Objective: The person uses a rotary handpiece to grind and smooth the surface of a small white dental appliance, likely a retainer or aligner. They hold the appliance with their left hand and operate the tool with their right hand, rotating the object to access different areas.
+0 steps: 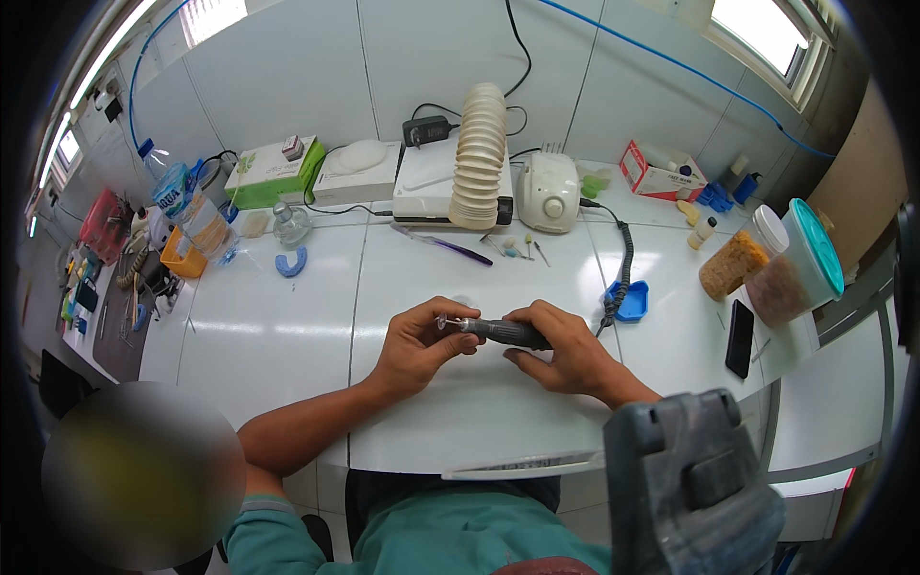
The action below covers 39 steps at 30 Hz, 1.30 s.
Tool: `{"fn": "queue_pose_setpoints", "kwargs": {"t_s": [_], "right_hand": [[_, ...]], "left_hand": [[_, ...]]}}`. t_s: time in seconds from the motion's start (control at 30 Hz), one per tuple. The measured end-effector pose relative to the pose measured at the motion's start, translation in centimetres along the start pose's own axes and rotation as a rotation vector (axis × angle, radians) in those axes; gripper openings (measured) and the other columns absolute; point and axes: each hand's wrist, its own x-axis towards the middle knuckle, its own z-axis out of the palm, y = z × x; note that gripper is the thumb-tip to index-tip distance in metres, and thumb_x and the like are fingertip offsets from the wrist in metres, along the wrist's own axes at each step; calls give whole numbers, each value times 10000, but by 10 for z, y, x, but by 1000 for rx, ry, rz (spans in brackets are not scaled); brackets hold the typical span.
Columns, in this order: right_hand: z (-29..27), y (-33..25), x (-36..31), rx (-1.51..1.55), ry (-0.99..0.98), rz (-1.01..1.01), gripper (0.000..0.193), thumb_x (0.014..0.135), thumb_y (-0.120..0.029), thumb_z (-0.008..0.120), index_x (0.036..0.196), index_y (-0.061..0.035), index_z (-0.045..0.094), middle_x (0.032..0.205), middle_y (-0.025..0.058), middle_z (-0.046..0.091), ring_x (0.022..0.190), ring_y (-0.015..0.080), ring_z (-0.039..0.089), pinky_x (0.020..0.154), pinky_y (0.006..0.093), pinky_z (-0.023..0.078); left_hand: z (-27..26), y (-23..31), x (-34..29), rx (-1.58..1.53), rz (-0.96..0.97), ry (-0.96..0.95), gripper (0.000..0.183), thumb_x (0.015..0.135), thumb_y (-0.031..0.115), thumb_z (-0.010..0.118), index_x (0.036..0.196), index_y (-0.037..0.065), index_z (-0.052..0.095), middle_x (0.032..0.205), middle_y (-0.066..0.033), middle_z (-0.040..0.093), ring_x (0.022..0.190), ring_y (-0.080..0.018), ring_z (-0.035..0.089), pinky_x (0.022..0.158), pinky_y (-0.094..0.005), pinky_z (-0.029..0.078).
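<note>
Over the near middle of the white table, my right hand (565,350) is closed round the dark grey body of a rotary handpiece (513,333), which lies almost level with its tip to the left. My left hand (420,347) is closed at its front end, thumb below and fingers above the metal nose. A small round disc (442,321) shows at the tip, beside the left index finger; its detail is too small to tell. The coiled black cord (628,259) runs back to a white control unit (548,195). Part of the handpiece is hidden by my right fingers.
Behind my hands lie several small burs (522,247) and a purple-handled tool (450,246). A ribbed hose (478,158) rises above a white box. A blue tray (628,301), a phone (739,338) and lidded tubs (795,264) stand right; a blue dental mould (290,263) and bottle (192,206) left.
</note>
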Motion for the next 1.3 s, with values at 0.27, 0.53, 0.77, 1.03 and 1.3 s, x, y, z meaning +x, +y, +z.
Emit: {"fn": "queue_pose_setpoints", "kwargs": {"t_s": [0.27, 0.53, 0.77, 1.03, 1.3], "right_hand": [[8, -10, -1, 1, 66, -50, 422, 875, -112, 835, 1230, -17, 628, 1004, 147, 629, 872, 328, 678, 741, 408, 559], [14, -29, -4, -174, -122, -82, 300, 926, -243, 745, 1031, -46, 544, 841, 147, 663, 694, 363, 674, 610, 439, 527], [-9, -25, 5, 9, -454, -117, 305, 939, -239, 721, 1076, -32, 543, 827, 161, 699, 753, 419, 694, 652, 501, 528], [-22, -23, 11, 313, -686, 25, 263, 913, -225, 708, 1035, -7, 627, 770, 183, 695, 739, 431, 678, 685, 488, 512], [-35, -15, 8, 37, -443, 72, 247, 900, -251, 742, 965, -42, 628, 709, 174, 673, 691, 415, 675, 658, 488, 506]], "left_hand": [[13, 6, 6, 293, -1, -68, 349, 931, 284, 863, 959, 46, 609, 831, -34, 627, 747, -101, 586, 663, -283, 463], [24, 17, 5, 813, 406, -244, 493, 908, 467, 832, 755, 64, 592, 663, -85, 575, 564, -259, 541, 544, -373, 429], [28, 22, 9, 910, 609, -347, 467, 910, 499, 810, 801, 83, 630, 682, -64, 585, 585, -252, 586, 557, -362, 464], [36, 32, 7, 1029, 620, -390, 474, 909, 535, 806, 836, 88, 666, 688, -40, 570, 589, -233, 589, 551, -360, 455], [11, 16, 11, 554, 265, -257, 593, 754, 428, 983, 1088, 62, 657, 909, -49, 655, 770, -160, 628, 708, -308, 515]]}}
